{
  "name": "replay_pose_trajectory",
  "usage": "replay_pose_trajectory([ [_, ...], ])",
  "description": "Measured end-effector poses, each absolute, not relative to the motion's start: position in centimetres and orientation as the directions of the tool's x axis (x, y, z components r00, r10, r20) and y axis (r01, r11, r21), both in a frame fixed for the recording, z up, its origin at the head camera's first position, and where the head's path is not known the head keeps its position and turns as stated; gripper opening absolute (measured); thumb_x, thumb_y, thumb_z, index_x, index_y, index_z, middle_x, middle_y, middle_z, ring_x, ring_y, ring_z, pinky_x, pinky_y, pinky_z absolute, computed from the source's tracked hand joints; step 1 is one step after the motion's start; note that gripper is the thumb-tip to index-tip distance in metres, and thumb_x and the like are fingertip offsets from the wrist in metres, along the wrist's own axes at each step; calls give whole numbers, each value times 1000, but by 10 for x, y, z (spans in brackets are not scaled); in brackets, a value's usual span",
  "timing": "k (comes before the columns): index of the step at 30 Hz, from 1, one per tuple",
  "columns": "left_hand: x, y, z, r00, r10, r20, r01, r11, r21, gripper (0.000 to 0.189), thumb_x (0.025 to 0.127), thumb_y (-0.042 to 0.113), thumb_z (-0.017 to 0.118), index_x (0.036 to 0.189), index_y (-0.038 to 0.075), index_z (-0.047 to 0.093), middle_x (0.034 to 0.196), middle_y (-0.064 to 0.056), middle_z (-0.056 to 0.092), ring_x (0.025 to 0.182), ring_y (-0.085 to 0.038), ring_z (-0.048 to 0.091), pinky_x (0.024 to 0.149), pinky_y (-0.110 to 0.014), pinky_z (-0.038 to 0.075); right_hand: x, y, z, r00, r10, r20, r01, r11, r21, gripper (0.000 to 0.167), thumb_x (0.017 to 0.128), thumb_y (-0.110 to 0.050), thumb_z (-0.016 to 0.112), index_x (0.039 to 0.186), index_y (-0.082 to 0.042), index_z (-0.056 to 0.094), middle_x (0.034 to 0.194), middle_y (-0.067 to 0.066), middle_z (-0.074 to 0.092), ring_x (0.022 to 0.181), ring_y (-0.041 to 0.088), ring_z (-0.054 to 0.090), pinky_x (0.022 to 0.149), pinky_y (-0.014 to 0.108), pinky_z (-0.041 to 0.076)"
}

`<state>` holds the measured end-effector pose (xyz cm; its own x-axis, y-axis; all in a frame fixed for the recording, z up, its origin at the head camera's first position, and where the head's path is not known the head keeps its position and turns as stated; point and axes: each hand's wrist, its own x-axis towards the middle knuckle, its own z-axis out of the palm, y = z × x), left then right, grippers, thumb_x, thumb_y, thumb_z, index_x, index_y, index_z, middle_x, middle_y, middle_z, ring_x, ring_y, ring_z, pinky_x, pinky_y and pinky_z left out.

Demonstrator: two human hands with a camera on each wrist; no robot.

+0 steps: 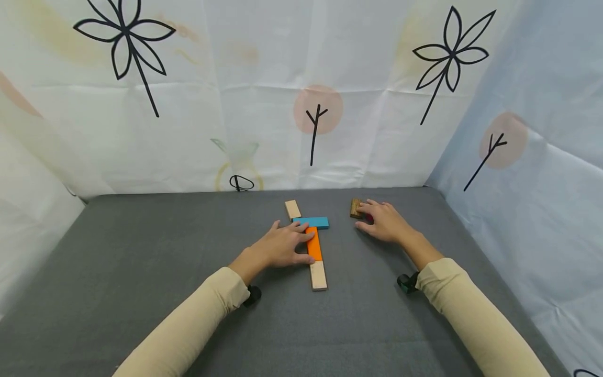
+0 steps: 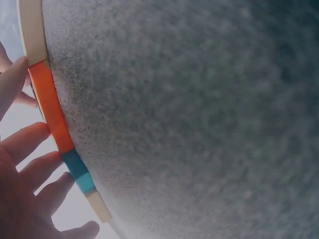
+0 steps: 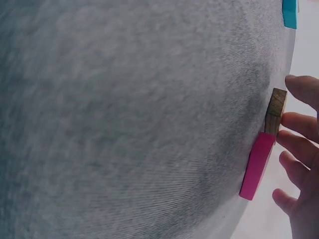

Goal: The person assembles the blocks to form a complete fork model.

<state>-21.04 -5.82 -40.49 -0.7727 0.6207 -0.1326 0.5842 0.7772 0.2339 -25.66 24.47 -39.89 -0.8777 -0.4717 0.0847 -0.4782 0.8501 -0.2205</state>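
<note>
A row of flat blocks lies on the grey table. It has a pale wooden block (image 1: 317, 276) nearest me, an orange block (image 1: 314, 246), a blue block (image 1: 317, 223) set crosswise, and another pale wooden block (image 1: 292, 209) beyond. Spread over this row, my left hand (image 1: 280, 246) has its fingertips at the orange and blue blocks and its thumb near the orange-pale joint. Farther right, my right hand (image 1: 386, 222) touches a brown wooden block (image 3: 275, 107) with loosely bent fingers, the thumb apart from it. A pink block (image 3: 257, 167) adjoins the brown one, mostly hidden in the head view.
Grey cloth (image 1: 141, 272) covers the table. A white sheet with drawn flowers (image 1: 264, 63) hangs along the back edge, and a bluish-white sheet (image 1: 542, 199) rises on the right.
</note>
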Motion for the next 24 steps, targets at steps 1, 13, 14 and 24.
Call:
replay_pose_trajectory([
  [1, -210, -58, -405, -774, 620, -131, 583, 778, 233, 71, 92, 60, 61, 149, 19, 48, 160, -3, 32, 148, -25, 27, 114, -66, 17, -257, 244, -399, -877, -473, 86, -479, 849, -223, 47, 95, -27, 66, 132, 3, 62, 138, 28, 55, 135, 45, 43, 108, 65, 31],
  [13, -211, -55, -401, -780, 603, -168, 564, 793, 231, 72, 92, 60, 61, 150, 20, 48, 161, -3, 31, 149, -25, 26, 114, -66, 18, -265, 225, -396, -869, -494, -8, -460, 815, -352, 53, 97, -26, 63, 141, 3, 53, 149, 24, 44, 140, 46, 34, 111, 62, 28],
  [14, -211, -55, -401, -780, 602, -171, 562, 794, 233, 72, 92, 60, 61, 150, 20, 48, 161, -3, 31, 149, -25, 26, 114, -66, 19, -265, 222, -396, -869, -495, -17, -456, 813, -362, 53, 98, -25, 62, 142, 3, 52, 150, 24, 43, 141, 46, 33, 112, 62, 27],
  [24, -211, -55, -400, -776, 605, -181, 563, 792, 235, 72, 92, 60, 61, 150, 19, 47, 161, -3, 31, 149, -26, 26, 113, -67, 20, -271, 195, -396, -857, -513, -51, -445, 786, -429, 46, 103, -14, 48, 147, 0, 47, 155, 20, 37, 144, 43, 29, 116, 61, 18],
])
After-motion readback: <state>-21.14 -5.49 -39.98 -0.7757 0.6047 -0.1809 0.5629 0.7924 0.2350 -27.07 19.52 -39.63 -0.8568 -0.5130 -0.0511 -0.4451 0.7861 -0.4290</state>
